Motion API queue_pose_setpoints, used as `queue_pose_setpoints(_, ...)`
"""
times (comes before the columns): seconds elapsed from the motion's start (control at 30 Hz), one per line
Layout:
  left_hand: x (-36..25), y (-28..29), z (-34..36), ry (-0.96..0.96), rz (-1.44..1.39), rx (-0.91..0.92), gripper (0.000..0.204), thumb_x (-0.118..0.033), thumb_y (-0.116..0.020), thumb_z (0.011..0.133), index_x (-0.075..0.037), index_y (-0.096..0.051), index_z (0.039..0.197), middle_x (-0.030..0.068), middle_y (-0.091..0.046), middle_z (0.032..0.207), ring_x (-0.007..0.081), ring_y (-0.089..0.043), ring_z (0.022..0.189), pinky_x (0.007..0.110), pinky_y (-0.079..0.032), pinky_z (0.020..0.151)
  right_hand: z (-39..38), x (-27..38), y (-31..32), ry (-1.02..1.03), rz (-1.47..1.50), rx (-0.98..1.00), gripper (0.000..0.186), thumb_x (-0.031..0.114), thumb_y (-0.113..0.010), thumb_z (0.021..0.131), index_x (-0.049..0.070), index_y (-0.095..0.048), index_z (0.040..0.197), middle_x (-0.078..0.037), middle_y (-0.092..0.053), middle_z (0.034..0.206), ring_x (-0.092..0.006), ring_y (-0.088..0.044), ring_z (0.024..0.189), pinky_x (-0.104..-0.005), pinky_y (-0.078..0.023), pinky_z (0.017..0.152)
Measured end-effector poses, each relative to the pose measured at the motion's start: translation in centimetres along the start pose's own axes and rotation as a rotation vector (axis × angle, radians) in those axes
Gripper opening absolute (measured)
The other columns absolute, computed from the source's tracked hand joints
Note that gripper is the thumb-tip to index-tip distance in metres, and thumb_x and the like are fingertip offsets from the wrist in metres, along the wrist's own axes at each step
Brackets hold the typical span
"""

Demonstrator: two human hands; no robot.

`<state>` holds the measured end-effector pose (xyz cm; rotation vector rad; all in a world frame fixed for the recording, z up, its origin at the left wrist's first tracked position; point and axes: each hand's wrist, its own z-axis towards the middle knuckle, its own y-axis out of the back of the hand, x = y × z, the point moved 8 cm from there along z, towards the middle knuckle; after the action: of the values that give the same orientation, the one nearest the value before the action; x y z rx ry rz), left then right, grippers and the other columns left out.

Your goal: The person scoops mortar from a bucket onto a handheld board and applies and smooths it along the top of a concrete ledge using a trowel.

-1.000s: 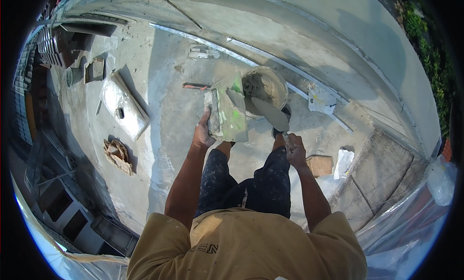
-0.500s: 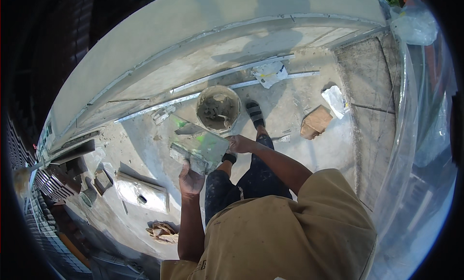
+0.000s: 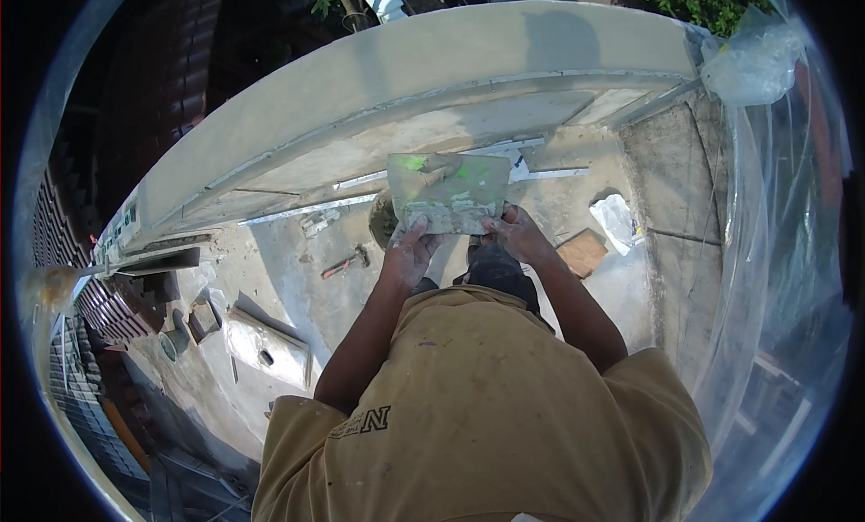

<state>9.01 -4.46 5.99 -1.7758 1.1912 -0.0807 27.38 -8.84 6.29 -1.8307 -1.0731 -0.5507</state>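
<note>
Out in front of me, both hands hold a flat plastering board by its near edge. The board is grey, smeared with dried mortar, with bright green patches and a brownish strip across its upper part. My left hand grips the near left corner, thumb on top. My right hand pinches the near right corner, and its other fingers are partly hidden. Behind the board's left edge a bucket of mortar shows only in part; the board covers the rest.
A low, curved, plastered wall runs across the front. Metal strips lie at its foot. On the floor are a red-handled tool, a brown paper piece, a white bag and a pale flat package. Clear plastic sheeting hangs at right.
The board has moved up and right, turned level, and now covers much of the bucket. Both hands moved with it to its near corners. The view has tilted up, and the red-handled tool is uncovered.
</note>
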Motion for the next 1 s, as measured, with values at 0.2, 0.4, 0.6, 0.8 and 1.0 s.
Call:
queue_pose_setpoints(0.2,0.5,-9.0,2.3,-0.014,-0.174,0.025,0.033,-0.009,-0.056,0.092,-0.004,-0.046,0.123,0.0107,-0.057,0.118,0.0226,-0.057,0.109,0.032,-0.052,0.093,-1.0,5.5,-0.3,0.243,0.356,0.221,0.059,0.025,-0.066,0.086,0.006,-0.037,0.135,-0.007,-0.052,0.12,-0.0185,-0.049,0.115,-0.0446,-0.043,0.094)
queue_pose_setpoints(0.4,2.3,-13.2,4.2,0.066,-0.115,0.121,0.033,-0.007,-0.063,0.088,-0.005,-0.049,0.118,0.0079,-0.058,0.113,0.0194,-0.058,0.106,0.032,-0.051,0.094,0.0,7.0,-1.5,0.411,0.479,-0.024,0.048,0.015,-0.067,0.083,0.005,-0.046,0.126,-0.008,-0.057,0.114,-0.0198,-0.054,0.109,-0.0373,-0.042,0.095)
queue_pose_setpoints(0.6,4.1,-14.9,3.4,0.218,0.456,0.231,0.041,-0.013,-0.065,0.088,-0.003,-0.048,0.124,0.0081,-0.059,0.112,0.0192,-0.059,0.104,0.033,-0.05,0.086,-2.0,9.7,4.2,0.409,0.717,-0.067,0.04,0.011,-0.058,0.082,0.005,-0.049,0.12,-0.009,-0.058,0.112,-0.0255,-0.056,0.107,-0.0418,-0.044,0.095)
queue_pose_setpoints(0.8,-1.8,-10.2,7.3,0.037,0.839,-0.028,0.045,-0.03,-0.063,0.09,-0.004,-0.052,0.124,0.0108,-0.06,0.116,0.0209,-0.059,0.104,0.032,-0.047,0.084,-3.9,14.9,17.9,0.551,0.779,-0.343,0.042,0.016,-0.053,0.078,0.005,-0.051,0.119,-0.012,-0.057,0.116,-0.0305,-0.056,0.108,-0.0484,-0.043,0.095)
queue_pose_setpoints(1.0,-7.4,-8.2,11.0,-0.251,0.861,-0.341,0.045,-0.032,-0.063,0.089,-0.006,-0.053,0.124,0.0116,-0.059,0.116,0.0241,-0.058,0.107,0.035,-0.046,0.088,-4.7,25.5,29.1,0.554,0.616,-0.452,0.031,0.015,-0.059,0.084,0.004,-0.053,0.113,-0.008,-0.06,0.106,-0.0249,-0.059,0.098,-0.0426,-0.047,0.088)
